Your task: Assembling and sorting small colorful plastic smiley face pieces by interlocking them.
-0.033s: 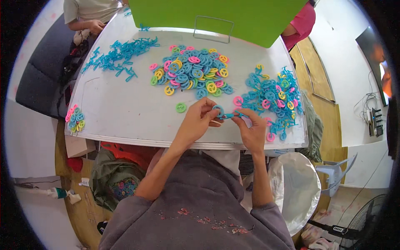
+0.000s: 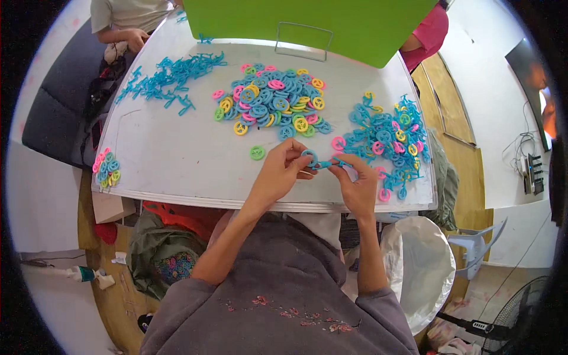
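My left hand (image 2: 283, 168) pinches a small blue plastic ring (image 2: 309, 157) over the front of the white table (image 2: 177, 160). My right hand (image 2: 358, 180) holds a short blue stick piece (image 2: 325, 165) whose end meets the ring. Both hands are close together, fingers closed on the parts. A single green ring (image 2: 257, 152) lies just left of my left hand. Behind my hands is a heap of blue, yellow, pink and green rings (image 2: 269, 103). To the right of my right hand lies a pile of joined blue pieces with rings (image 2: 387, 136).
Loose blue sticks (image 2: 168, 77) are spread at the back left. A small cluster of rings (image 2: 106, 168) sits at the table's left edge. A green board (image 2: 307, 21) stands at the back. Other people sit at the far left (image 2: 127, 23) and far right (image 2: 429, 32). A white bag (image 2: 417, 266) hangs below the table.
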The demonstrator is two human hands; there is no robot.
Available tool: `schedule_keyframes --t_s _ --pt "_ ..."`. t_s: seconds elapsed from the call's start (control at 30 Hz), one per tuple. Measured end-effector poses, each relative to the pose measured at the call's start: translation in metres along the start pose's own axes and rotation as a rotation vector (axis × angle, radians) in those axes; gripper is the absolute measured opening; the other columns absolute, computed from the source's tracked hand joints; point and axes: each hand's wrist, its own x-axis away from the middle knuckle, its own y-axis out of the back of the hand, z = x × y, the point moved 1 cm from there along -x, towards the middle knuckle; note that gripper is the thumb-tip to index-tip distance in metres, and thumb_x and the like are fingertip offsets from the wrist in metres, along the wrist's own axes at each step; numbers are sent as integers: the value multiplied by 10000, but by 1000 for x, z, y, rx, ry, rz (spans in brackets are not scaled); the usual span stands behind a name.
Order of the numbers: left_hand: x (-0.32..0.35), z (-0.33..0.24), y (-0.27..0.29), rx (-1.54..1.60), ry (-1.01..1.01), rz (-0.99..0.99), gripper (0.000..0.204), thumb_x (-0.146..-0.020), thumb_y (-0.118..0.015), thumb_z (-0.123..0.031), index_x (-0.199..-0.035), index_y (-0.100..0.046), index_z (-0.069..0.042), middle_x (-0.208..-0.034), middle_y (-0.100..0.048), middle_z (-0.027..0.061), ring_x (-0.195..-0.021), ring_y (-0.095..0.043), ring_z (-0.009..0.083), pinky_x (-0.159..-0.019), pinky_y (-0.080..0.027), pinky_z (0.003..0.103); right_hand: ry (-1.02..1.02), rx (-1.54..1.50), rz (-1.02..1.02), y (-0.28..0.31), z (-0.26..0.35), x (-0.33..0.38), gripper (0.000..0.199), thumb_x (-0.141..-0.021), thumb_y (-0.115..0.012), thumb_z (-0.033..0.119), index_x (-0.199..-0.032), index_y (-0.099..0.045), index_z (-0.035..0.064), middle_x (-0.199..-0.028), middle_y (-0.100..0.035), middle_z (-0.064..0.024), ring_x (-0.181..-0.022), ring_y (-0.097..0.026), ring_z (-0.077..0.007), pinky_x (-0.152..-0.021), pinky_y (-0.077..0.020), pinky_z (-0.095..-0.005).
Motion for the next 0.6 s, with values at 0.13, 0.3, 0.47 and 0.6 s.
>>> schedule_keyframes --t_s 0.13,0.3,0.47,0.6 --pt "-4 3 5 -51 -26 -54 30 -926 -510 13 -944 -489 24 -873 -611 93 -780 -629 154 -722 -573 306 84 99 31 -6 3 1 179 -743 -710 -28 -917 -686 7 -900 -696 -93 -852 -642 -166 -768 -487 -285" --pt "-2 11 4 -153 -102 -80 37 -914 -522 26 -932 -491 17 -821 -613 88 -770 -624 135 -672 -548 284 21 33 82 -8 2 1 155 -764 -687 -34 -915 -683 1 -891 -699 -74 -862 -632 -143 -792 -476 -281" --pt "-2 12 7 -106 -79 -70 42 -908 -535 15 -918 -497 0 -774 -611 79 -719 -613 124 -610 -503 261 -46 91 149 -4 7 -2 133 -779 -688 50 -905 -688 10 -855 -703 -109 -791 -663 -192 -734 -486 -295" --pt "-8 22 10 -86 15 -54 39 -907 -541 9 -912 -505 -8 -780 -612 81 -673 -600 129 -601 -502 261 -76 85 217 -1 2 -3 116 -797 -667 12 -910 -684 -6 -864 -692 -68 -858 -624 -132 -786 -463 -280"
